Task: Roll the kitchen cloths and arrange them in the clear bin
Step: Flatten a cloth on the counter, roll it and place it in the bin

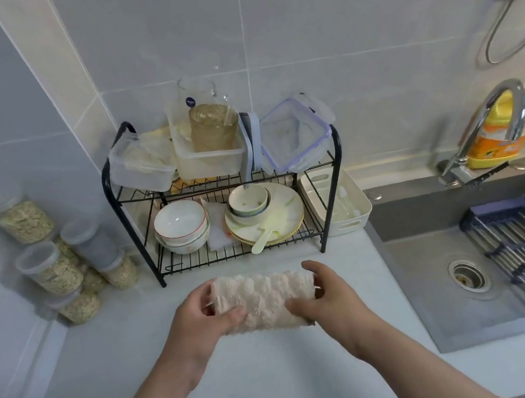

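Observation:
A cream, fluffy kitchen cloth point(263, 297) is held above the white counter, rolled or folded into a short thick bundle lying left to right. My left hand point(201, 316) grips its left end, thumb on top. My right hand point(325, 292) grips its right end. Several clear plastic containers stand on top of the black wire rack; the middle clear bin point(210, 164) holds a brownish glass jar. A clear box point(137, 167) to its left holds pale, crumpled cloth-like material. I cannot tell which of these is the task's bin.
The black wire rack point(332, 208) behind my hands carries bowls and plates on its lower shelf. Jars of grain point(54, 268) are stacked at the left wall. A grey sink point(437, 253) with a faucet point(503, 110) and a drain rack lies to the right. A white tray point(344, 216) stands beside the rack.

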Available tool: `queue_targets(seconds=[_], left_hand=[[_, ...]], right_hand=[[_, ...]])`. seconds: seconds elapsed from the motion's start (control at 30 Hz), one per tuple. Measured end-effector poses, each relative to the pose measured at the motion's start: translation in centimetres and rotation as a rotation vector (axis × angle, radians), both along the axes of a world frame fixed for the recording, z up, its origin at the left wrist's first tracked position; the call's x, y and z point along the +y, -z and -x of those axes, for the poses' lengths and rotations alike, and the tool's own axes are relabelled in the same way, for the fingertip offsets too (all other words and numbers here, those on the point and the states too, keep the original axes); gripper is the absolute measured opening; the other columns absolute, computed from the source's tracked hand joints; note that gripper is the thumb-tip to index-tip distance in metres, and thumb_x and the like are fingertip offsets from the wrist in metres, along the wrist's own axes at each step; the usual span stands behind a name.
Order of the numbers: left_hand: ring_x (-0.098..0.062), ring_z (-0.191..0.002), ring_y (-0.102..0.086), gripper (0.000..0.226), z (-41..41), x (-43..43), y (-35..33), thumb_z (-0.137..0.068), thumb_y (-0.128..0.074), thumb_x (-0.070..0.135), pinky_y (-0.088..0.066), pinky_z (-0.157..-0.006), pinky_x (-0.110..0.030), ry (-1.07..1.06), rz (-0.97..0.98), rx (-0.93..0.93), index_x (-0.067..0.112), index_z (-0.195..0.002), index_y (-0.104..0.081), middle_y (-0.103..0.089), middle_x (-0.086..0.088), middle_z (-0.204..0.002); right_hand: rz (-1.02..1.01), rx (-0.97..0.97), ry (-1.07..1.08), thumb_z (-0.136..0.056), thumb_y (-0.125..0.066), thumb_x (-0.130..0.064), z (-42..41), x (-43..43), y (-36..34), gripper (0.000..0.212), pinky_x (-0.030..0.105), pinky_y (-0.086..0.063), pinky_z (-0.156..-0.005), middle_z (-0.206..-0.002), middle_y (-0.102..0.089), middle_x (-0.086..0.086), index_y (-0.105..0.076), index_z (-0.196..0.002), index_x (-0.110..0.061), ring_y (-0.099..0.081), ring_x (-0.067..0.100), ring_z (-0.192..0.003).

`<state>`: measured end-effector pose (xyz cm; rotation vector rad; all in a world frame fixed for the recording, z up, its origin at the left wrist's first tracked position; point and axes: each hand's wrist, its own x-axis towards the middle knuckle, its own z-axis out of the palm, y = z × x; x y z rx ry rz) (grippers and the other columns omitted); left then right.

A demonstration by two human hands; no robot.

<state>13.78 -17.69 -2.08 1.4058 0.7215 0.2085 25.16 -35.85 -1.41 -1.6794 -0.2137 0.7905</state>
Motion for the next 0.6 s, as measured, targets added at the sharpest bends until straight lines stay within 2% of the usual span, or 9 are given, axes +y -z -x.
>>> queue_targets(seconds=[0.1,0.2,0.27,0.33,0.43,0.53,0.6], left_hand=[[-0.027,-0.097,-0.069,0.034,0.0,1.3,-2.1,-0.069,-0.080,0.001,-0.054,-0.079,-0.032,0.058,-0.025,-0.102,0.012,-0.099,-0.069,-0.075,-0.006,-0.095],[-0.028,-0.100,-0.068,0.039,-0.8,2.4,-4.1,-0.068,-0.077,-0.001,-0.058,-0.080,-0.038,0.128,-0.028,-0.221,0.015,-0.102,-0.068,-0.073,-0.008,-0.100],[-0.022,-0.097,-0.069,0.043,-1.8,3.1,-5.5,-0.070,-0.075,-0.009,-0.059,-0.079,-0.035,0.178,-0.028,-0.296,0.022,-0.100,-0.070,-0.074,-0.004,-0.100],[-0.017,-0.095,-0.068,0.046,-2.9,3.6,-6.7,-0.072,-0.072,-0.013,-0.058,-0.081,-0.032,0.241,0.001,-0.370,0.025,-0.099,-0.071,-0.074,-0.001,-0.099],[-0.019,-0.092,-0.068,0.044,-4.7,3.3,-8.1,-0.079,-0.059,-0.017,-0.058,-0.076,-0.029,0.364,0.088,-0.447,0.017,-0.105,-0.065,-0.073,-0.002,-0.095],[-0.020,-0.090,-0.069,0.044,-6.5,0.9,-8.7,-0.071,-0.070,-0.011,-0.057,-0.073,-0.030,0.476,0.105,-0.497,0.021,-0.101,-0.069,-0.073,-0.003,-0.096],[-0.019,-0.088,-0.069,0.042,-7.6,-2.0,-9.1,-0.066,-0.071,-0.003,-0.057,-0.074,-0.030,0.548,0.122,-0.506,0.026,-0.096,-0.072,-0.074,-0.002,-0.095]], right_hand=[[-0.077,-0.101,0.056,-0.080,-0.070,-0.002,0.5,0.3,-1.7,0.031,0.018,-0.052,-0.065,-0.091,-0.074,-0.001,-0.068,-0.102,-0.022,-0.069,0.015,-0.085],[-0.167,-0.190,0.135,-0.079,-0.066,0.007,1.0,1.1,-3.6,0.034,0.034,-0.059,-0.075,-0.092,-0.073,0.007,-0.069,-0.101,-0.018,-0.069,0.024,-0.088],[-0.224,-0.227,0.222,-0.080,-0.064,0.010,1.3,1.4,-4.8,0.038,0.040,-0.059,-0.080,-0.094,-0.073,0.009,-0.067,-0.104,-0.019,-0.069,0.027,-0.090],[-0.235,-0.283,0.298,-0.080,-0.065,0.008,1.7,1.2,-5.9,0.040,0.040,-0.059,-0.080,-0.095,-0.074,0.006,-0.067,-0.104,-0.025,-0.070,0.025,-0.091],[-0.239,-0.374,0.410,-0.080,-0.067,0.005,2.6,-0.2,-7.4,0.041,0.041,-0.059,-0.080,-0.098,-0.073,0.004,-0.066,-0.107,-0.026,-0.070,0.024,-0.092],[-0.238,-0.422,0.553,-0.081,-0.067,0.008,4.2,-2.9,-8.6,0.039,0.039,-0.059,-0.078,-0.098,-0.073,0.006,-0.065,-0.109,-0.018,-0.070,0.024,-0.092],[-0.228,-0.449,0.650,-0.082,-0.067,0.007,5.5,-5.6,-9.4,0.037,0.036,-0.059,-0.078,-0.099,-0.074,0.004,-0.066,-0.109,-0.018,-0.071,0.020,-0.093]])
